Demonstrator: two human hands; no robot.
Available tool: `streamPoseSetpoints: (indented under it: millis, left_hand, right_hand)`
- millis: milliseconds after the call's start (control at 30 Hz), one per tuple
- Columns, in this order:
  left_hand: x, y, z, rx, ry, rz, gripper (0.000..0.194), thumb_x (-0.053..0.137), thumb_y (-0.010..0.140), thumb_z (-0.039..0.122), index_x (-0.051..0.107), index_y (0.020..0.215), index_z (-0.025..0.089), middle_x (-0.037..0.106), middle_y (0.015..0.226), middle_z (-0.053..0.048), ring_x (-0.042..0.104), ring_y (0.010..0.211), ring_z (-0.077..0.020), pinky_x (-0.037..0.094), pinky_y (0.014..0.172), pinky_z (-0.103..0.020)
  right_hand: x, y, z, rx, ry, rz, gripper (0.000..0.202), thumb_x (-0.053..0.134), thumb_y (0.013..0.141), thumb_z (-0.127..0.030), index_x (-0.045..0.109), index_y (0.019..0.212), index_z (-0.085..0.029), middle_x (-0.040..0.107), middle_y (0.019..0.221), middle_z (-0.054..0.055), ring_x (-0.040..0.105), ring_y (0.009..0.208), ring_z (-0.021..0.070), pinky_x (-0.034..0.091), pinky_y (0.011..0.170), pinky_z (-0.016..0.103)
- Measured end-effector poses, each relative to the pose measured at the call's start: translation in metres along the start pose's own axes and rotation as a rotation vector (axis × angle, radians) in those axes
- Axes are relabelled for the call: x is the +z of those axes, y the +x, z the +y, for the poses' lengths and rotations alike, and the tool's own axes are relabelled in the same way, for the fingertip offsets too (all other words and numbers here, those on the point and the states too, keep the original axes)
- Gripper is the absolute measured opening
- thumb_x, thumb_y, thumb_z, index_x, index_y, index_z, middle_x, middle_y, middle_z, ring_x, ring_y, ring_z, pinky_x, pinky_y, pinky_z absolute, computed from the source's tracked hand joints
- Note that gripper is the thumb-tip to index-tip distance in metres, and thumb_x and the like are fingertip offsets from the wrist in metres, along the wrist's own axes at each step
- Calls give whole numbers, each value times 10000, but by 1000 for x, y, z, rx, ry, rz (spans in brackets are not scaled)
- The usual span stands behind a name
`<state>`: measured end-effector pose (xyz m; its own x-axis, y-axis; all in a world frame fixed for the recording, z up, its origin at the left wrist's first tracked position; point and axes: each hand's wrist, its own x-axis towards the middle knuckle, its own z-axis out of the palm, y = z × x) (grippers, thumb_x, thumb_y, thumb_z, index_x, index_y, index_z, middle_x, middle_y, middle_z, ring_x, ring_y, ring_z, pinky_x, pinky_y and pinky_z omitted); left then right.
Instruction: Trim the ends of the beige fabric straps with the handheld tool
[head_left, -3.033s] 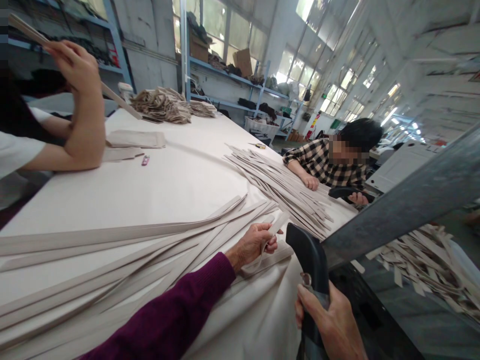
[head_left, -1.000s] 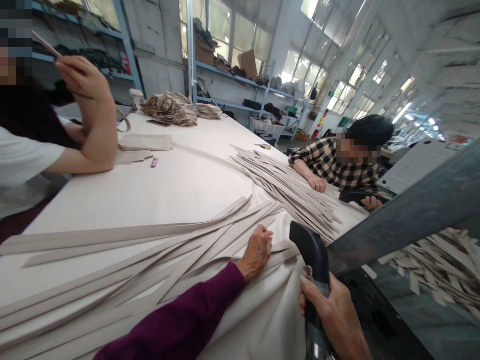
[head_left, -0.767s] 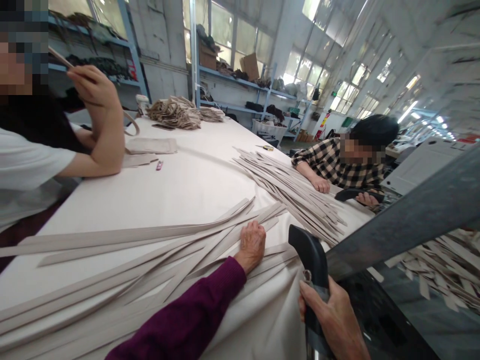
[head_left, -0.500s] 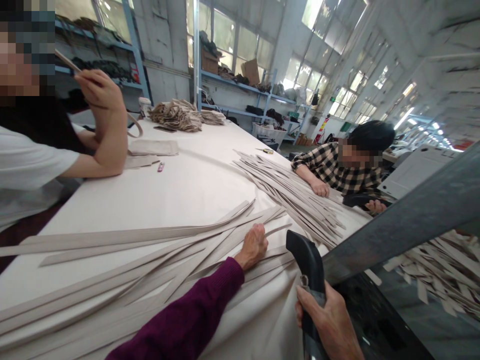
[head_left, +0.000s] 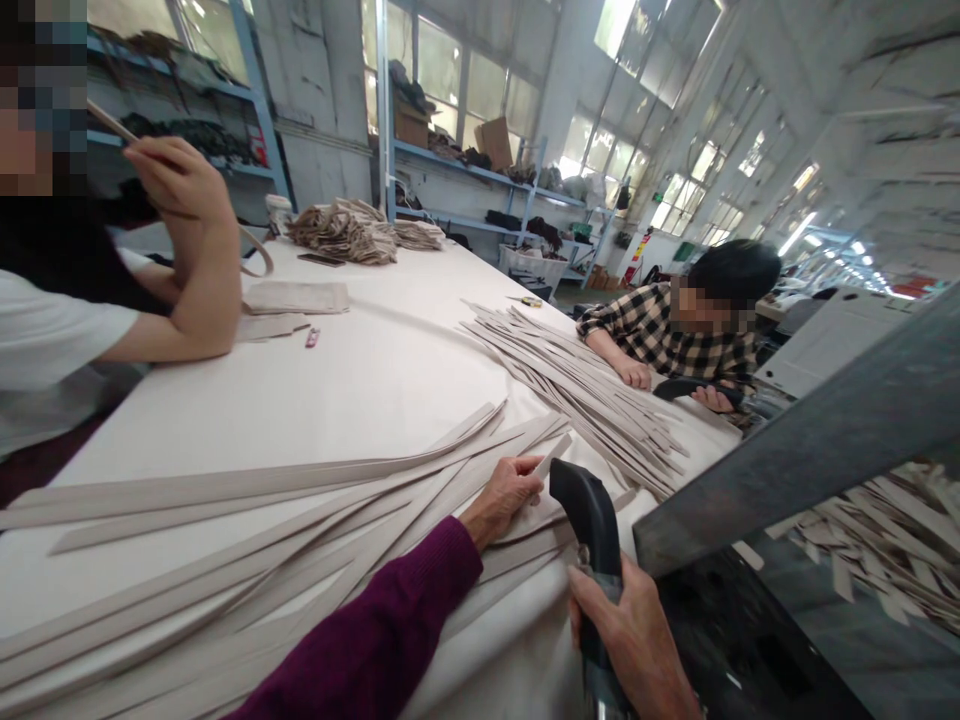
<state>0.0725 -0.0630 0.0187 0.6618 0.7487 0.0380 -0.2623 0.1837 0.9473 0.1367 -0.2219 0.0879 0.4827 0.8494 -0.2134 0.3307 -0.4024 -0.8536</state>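
Note:
My left hand point(head_left: 506, 497), in a purple sleeve, pinches a beige fabric strip point(head_left: 553, 456) near its end, which points up and to the right. Wrapped around a black curved nozzle tool point(head_left: 592, 515) is my right hand point(head_left: 626, 620). The nozzle's mouth is just right of the strip's end, with a small gap between them. Many long beige strips point(head_left: 247, 555) lie across the white table under and left of my left arm. A second bundle of strips point(head_left: 570, 375) lies beyond my hands.
A grey metal beam point(head_left: 810, 430) slants across the right side. One person point(head_left: 45, 320) sits at the left, another point(head_left: 675, 325) across at the right with a similar black nozzle. Fabric stacks point(head_left: 345, 232) sit at the table's point(head_left: 397, 360) far end.
My left hand has opened out from a fist-like grip and lifted a strip end. My right hand and the nozzle have shifted left. The other person's nozzle at the right has moved left.

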Motion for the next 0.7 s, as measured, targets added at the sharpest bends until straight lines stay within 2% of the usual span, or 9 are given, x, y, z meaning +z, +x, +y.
streamPoseSetpoints:
  millis: [200, 300, 400, 500, 700]
  left_hand:
    - [1, -4, -3, -46, -87, -82, 549, 531, 585, 147, 588, 1131, 130, 531, 659, 10, 330, 438, -27, 258, 428, -182]
    - [1, -5, -6, -69, -35, -32, 573, 533, 594, 159, 564, 1166, 130, 514, 597, 21, 350, 418, -34, 234, 408, -178]
    - [2, -5, -6, -72, 13, 48, 551, 562, 610, 207, 574, 1155, 122, 491, 552, 30, 340, 402, -34, 223, 402, -177]
    - [3, -6, -4, -61, 34, 68, 502, 585, 620, 247, 613, 1101, 104, 486, 539, 27, 333, 400, -32, 226, 404, -179]
    - [3, -6, -3, -62, 23, 10, 520, 523, 632, 165, 580, 1145, 98, 493, 530, 29, 304, 383, -32, 198, 382, -179]
  right_hand:
    - [-4, 17, -6, -46, -11, 18, 200, 522, 745, -371, 463, 671, -196, 521, 410, -43, 501, 385, 139, 408, 412, 231]
    - [-5, 18, -8, -42, -10, 53, 185, 528, 735, -357, 465, 685, -191, 517, 404, -45, 492, 371, 136, 406, 398, 229]
    - [-3, 11, -6, -13, 11, -3, 174, 525, 731, -350, 472, 689, -189, 518, 405, -47, 486, 370, 131, 394, 388, 219]
    - [0, 9, -7, 1, 48, -40, 184, 516, 731, -356, 470, 660, -192, 518, 405, -46, 483, 371, 126, 381, 381, 212]
    - [-7, 28, -17, -72, 1, 76, 187, 533, 709, -347, 477, 631, -187, 533, 411, -30, 497, 383, 137, 404, 408, 232]
